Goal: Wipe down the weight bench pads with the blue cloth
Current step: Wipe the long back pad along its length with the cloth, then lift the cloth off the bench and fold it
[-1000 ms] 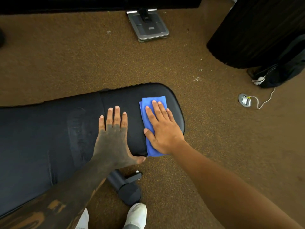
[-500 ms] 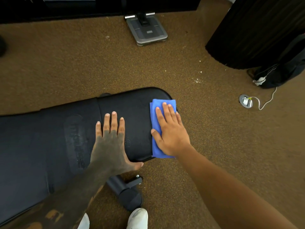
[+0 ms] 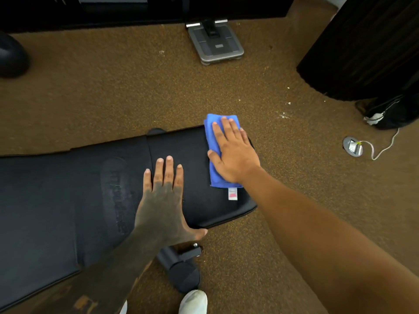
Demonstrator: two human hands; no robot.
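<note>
The black weight bench [image 3: 68, 200] runs from the lower left to the middle of the view, and its smaller end pad [image 3: 192, 159] points right. A folded blue cloth [image 3: 214, 173] lies on that pad near its right end, reaching over the far edge, with a white tag at its near end. My right hand [image 3: 233, 152] presses flat on the cloth with fingers spread. My left hand [image 3: 164, 200] rests flat on the pad beside the seam, thumb over the near edge, holding nothing.
Brown carpet surrounds the bench. A grey scale [image 3: 216, 45] sits on the floor ahead, a dark curtain [image 3: 367, 46] hangs at the right, and a floor socket with a white cable [image 3: 352, 146] lies right of the bench. A black bench foot [image 3: 181, 268] and my white shoe [image 3: 192, 301] are below.
My right hand slid the cloth to the right and away from me, up to the pad's far edge. The cloth's white tag has come into sight. My left hand stayed flat on the pad.
</note>
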